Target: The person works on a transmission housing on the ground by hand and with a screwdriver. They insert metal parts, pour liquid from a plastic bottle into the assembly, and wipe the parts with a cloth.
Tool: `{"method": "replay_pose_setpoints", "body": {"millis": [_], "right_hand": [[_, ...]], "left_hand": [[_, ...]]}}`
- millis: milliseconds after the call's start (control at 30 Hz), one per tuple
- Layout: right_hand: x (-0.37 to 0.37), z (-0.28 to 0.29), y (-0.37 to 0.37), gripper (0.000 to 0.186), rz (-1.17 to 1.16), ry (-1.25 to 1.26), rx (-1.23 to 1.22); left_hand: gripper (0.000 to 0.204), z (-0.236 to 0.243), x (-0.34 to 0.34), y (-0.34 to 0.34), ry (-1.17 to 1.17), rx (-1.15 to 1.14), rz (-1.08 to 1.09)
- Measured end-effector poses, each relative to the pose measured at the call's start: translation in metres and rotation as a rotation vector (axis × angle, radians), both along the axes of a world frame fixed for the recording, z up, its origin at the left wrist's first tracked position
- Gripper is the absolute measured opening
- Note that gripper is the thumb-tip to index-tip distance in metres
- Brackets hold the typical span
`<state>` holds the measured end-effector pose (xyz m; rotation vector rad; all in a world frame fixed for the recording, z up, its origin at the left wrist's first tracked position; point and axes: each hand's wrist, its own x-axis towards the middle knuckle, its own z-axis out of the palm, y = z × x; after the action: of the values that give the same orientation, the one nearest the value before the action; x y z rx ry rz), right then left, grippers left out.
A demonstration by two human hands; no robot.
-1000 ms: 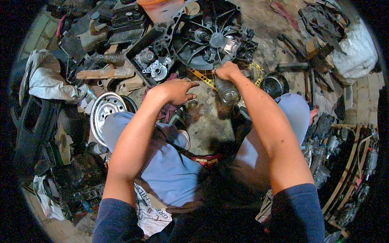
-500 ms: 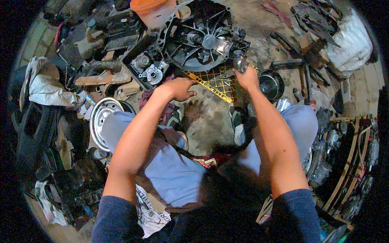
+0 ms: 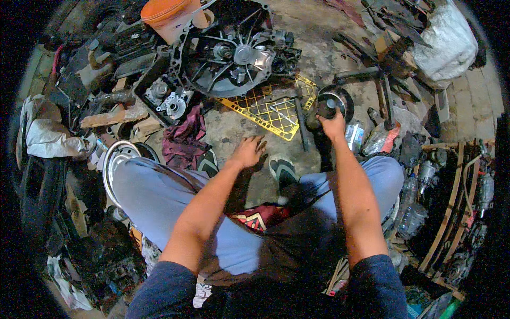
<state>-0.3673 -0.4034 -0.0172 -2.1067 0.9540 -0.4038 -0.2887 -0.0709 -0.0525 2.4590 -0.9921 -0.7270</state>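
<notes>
My right hand (image 3: 333, 127) is closed around a dark, round-topped bottle or jar (image 3: 328, 108); its exact kind is hard to make out. Behind it sits a round black pan (image 3: 348, 105). My left hand (image 3: 248, 151) hovers over the floor between my feet, fingers apart and nothing in them. Just beyond it lies a yellow plastic grid (image 3: 260, 110), with a dark long-handled tool (image 3: 301, 125) across its right part. Past the grid stands a large metal gearbox housing (image 3: 223, 87) with radiating ribs.
Left of the housing, a metal part with a pulley (image 3: 172, 106) rests in a dark tray. A maroon cloth (image 3: 186, 138) lies below it. Further out are an orange-topped bucket (image 3: 167, 16), a wheel rim (image 3: 114, 165), a black metal frame (image 3: 383, 95) and a white sack (image 3: 451, 48).
My right hand has brought the bottle nearer, down beside the black pan. My left hand has drawn back from the grid's edge toward me. The view has shifted right.
</notes>
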Motion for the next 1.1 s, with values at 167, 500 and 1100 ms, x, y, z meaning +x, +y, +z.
{"method": "replay_pose_setpoints", "body": {"millis": [167,500,1100], "right_hand": [[-0.002,0.019,0.006,0.067,-0.106,0.190,-0.018],[-0.042,-0.042,0.018,0.095,-0.174,0.275,-0.214],[0.017,0.289,0.046,0.048,0.325,-0.383,-0.361]], "left_hand": [[0.057,-0.011,-0.012,0.000,-0.026,-0.073,0.046],[0.059,0.013,-0.005,-0.012,-0.113,-0.077,-0.039],[0.064,0.221,0.054,0.073,-0.648,-0.086,-0.057]]}}
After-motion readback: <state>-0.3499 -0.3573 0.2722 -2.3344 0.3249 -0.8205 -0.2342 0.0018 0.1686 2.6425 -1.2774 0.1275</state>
